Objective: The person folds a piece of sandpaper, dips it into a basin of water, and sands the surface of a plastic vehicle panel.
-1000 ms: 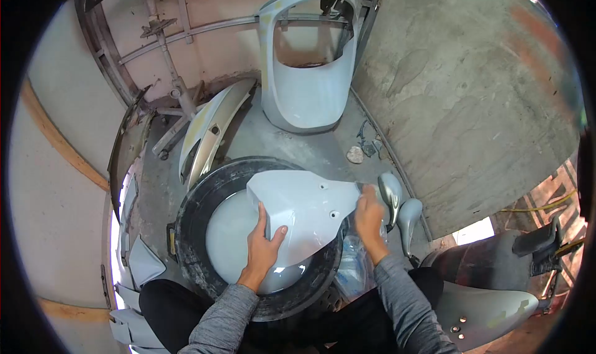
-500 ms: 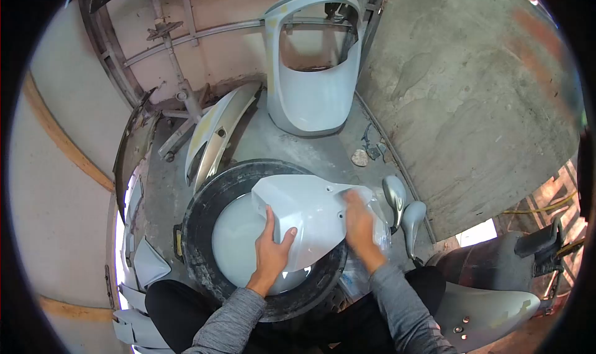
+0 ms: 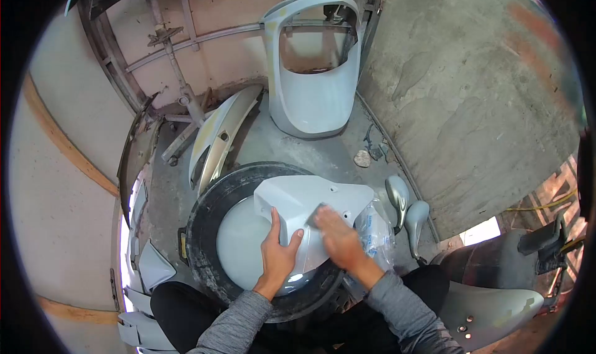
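Observation:
A white moulded plastic panel (image 3: 288, 196) with small holes is held tilted over a black tub (image 3: 202, 255) of cloudy water (image 3: 239, 245). My left hand (image 3: 277, 255) grips its lower left edge, thumb and finger showing on the near face. On the panel's middle, my right hand (image 3: 340, 239) presses a small grey piece that looks like sandpaper (image 3: 315, 216); motion blurs the fingers slightly. Under the panel's right end, a clear plastic bag (image 3: 375, 236) with blue print lies against the tub.
Beyond the tub stand a large white fairing (image 3: 313, 109) and a curved side panel (image 3: 225, 130). Two mirrors (image 3: 397, 192) and a stone (image 3: 362, 158) lie to the right. A grey board (image 3: 459, 118) leans there. Near my right knee are a dark cylinder (image 3: 478, 261) and a grey panel (image 3: 490, 310).
My right hand has moved left and down across the panel, from near its right-hand holes to its middle. My left hand keeps its hold. The view has shifted slightly.

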### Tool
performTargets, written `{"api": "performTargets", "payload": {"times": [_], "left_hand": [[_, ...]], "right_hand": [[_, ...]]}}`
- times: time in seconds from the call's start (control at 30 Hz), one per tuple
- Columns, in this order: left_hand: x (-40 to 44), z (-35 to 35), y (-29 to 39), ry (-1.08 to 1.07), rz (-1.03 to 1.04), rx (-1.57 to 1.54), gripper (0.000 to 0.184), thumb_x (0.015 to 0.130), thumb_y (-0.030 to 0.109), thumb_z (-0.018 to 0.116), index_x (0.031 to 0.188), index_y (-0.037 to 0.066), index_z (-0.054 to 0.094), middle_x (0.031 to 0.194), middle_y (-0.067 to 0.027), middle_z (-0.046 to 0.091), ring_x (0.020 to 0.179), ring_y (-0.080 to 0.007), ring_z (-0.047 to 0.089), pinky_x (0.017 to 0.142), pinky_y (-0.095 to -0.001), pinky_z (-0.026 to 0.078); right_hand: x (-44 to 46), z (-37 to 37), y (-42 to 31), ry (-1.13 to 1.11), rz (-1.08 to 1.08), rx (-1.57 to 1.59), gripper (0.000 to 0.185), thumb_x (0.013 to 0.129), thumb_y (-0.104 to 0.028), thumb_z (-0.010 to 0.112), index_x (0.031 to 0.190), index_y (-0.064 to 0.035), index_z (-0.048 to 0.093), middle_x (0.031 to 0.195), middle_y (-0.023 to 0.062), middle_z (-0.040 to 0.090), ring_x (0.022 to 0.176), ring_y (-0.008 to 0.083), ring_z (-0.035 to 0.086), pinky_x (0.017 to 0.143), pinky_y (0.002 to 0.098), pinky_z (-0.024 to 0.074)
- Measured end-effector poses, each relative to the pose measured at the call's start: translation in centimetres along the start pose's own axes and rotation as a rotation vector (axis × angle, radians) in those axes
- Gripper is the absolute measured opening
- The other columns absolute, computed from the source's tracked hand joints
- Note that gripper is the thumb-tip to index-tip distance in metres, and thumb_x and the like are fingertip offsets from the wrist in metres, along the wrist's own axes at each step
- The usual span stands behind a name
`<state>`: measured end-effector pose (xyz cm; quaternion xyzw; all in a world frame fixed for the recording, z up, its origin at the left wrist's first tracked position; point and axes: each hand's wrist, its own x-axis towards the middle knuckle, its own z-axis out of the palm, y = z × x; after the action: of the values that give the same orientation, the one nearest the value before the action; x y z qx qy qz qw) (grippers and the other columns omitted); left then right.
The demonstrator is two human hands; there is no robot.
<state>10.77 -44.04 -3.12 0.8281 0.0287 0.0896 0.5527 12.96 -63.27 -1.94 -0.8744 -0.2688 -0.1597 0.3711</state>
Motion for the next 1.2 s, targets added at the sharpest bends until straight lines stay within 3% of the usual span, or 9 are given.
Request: {"api": "performTargets", "payload": {"times": [0.1, 0.27, 0.4, 0.53, 0.73, 0.8, 0.97, 1.1, 1.2], "left_hand": [[-0.1, -0.5, 1.7, -0.052, -0.099, -0.054, 0.084, 0.092, 0.020, 0.073, 0.157, -0.006, 0.027, 0.125, -0.0336, 0.065, 0.116, -0.0374, 0.068, 0.100, -0.0378, 0.049], [0.0, 0.1, 1.7, -0.016, -0.039, -0.040, 0.084, 0.092, 0.021, 0.073, 0.157, -0.007, 0.028, 0.126, -0.0345, 0.064, 0.116, -0.0404, 0.067, 0.099, -0.0396, 0.050], [-0.1, 0.1, 1.6, -0.015, -0.014, 0.069, 0.083, 0.093, 0.018, 0.070, 0.159, -0.004, 0.025, 0.129, -0.0311, 0.065, 0.120, -0.0310, 0.065, 0.102, -0.0339, 0.047], [0.4, 0.2, 1.6, -0.029, 0.023, -0.026, 0.081, 0.094, 0.016, 0.069, 0.159, -0.003, 0.025, 0.130, -0.0322, 0.064, 0.121, -0.0312, 0.065, 0.102, -0.0330, 0.047], [0.4, 0.2, 2.0, -0.035, 0.007, -0.001, 0.081, 0.093, 0.019, 0.070, 0.157, -0.008, 0.027, 0.127, -0.0338, 0.064, 0.116, -0.0427, 0.066, 0.100, -0.0408, 0.049], [0.3, 0.4, 1.9, -0.023, 0.044, 0.028, 0.081, 0.094, 0.019, 0.070, 0.157, -0.008, 0.027, 0.127, -0.0338, 0.064, 0.116, -0.0427, 0.066, 0.100, -0.0409, 0.049], [0.1, 0.0, 2.4, -0.046, -0.063, 0.004, 0.080, 0.095, 0.021, 0.069, 0.157, -0.008, 0.027, 0.129, -0.0343, 0.063, 0.118, -0.0424, 0.065, 0.101, -0.0414, 0.048], [0.4, 0.3, 1.8, -0.066, -0.058, -0.006, 0.080, 0.095, 0.021, 0.069, 0.157, -0.008, 0.027, 0.130, -0.0345, 0.062, 0.120, -0.0422, 0.064, 0.102, -0.0409, 0.048], [0.2, 0.1, 1.5, -0.042, -0.098, -0.113, 0.080, 0.094, 0.021, 0.070, 0.156, -0.008, 0.028, 0.129, -0.0344, 0.062, 0.119, -0.0429, 0.064, 0.102, -0.0408, 0.048]], "right_hand": [[-0.1, 0.0, 8.1, 0.243, 0.523, -0.093, 0.036, 0.099, -0.009, 0.049, 0.127, 0.0066, 0.065, 0.138, 0.0286, 0.059, 0.135, 0.0404, 0.054, 0.115, 0.0444, 0.0415], [0.0, 0.7, 0.9, 0.082, 0.032, -0.068, 0.035, 0.096, -0.008, 0.048, 0.123, 0.0067, 0.066, 0.136, 0.0293, 0.060, 0.132, 0.0426, 0.055, 0.114, 0.0448, 0.0423], [0.7, -0.6, 5.8, 0.231, 0.604, 0.095, 0.033, 0.096, -0.007, 0.048, 0.119, 0.0082, 0.065, 0.131, 0.0291, 0.063, 0.130, 0.0426, 0.056, 0.111, 0.0463, 0.0449], [0.4, 0.0, -2.0, -0.025, 0.051, -0.013, 0.038, 0.101, -0.012, 0.047, 0.130, 0.0053, 0.065, 0.141, 0.0262, 0.058, 0.136, 0.0375, 0.055, 0.116, 0.0433, 0.0408], [1.7, -0.3, 5.4, 0.188, 0.638, -0.032, 0.033, 0.094, -0.006, 0.053, 0.120, 0.0071, 0.067, 0.131, 0.0273, 0.065, 0.131, 0.0396, 0.058, 0.110, 0.0443, 0.0461], [0.7, 0.3, 1.0, 0.086, -0.060, -0.099, 0.035, 0.095, -0.008, 0.048, 0.119, 0.0104, 0.064, 0.130, 0.0295, 0.064, 0.128, 0.0399, 0.059, 0.107, 0.0412, 0.0483], [1.4, -0.6, 8.7, 0.228, 0.634, 0.114, 0.037, 0.097, -0.012, 0.054, 0.127, 0.0063, 0.066, 0.136, 0.0265, 0.063, 0.134, 0.0383, 0.056, 0.115, 0.0416, 0.0413], [1.4, -0.7, -0.6, -0.057, 0.009, 0.057, 0.039, 0.101, -0.015, 0.047, 0.126, 0.0086, 0.064, 0.135, 0.0305, 0.061, 0.133, 0.0379, 0.057, 0.115, 0.0406, 0.0409], [0.6, 0.3, 8.4, 0.195, 0.489, 0.111, 0.038, 0.100, -0.014, 0.051, 0.128, 0.0071, 0.065, 0.137, 0.0303, 0.059, 0.135, 0.0396, 0.055, 0.117, 0.0420, 0.0389]]}}
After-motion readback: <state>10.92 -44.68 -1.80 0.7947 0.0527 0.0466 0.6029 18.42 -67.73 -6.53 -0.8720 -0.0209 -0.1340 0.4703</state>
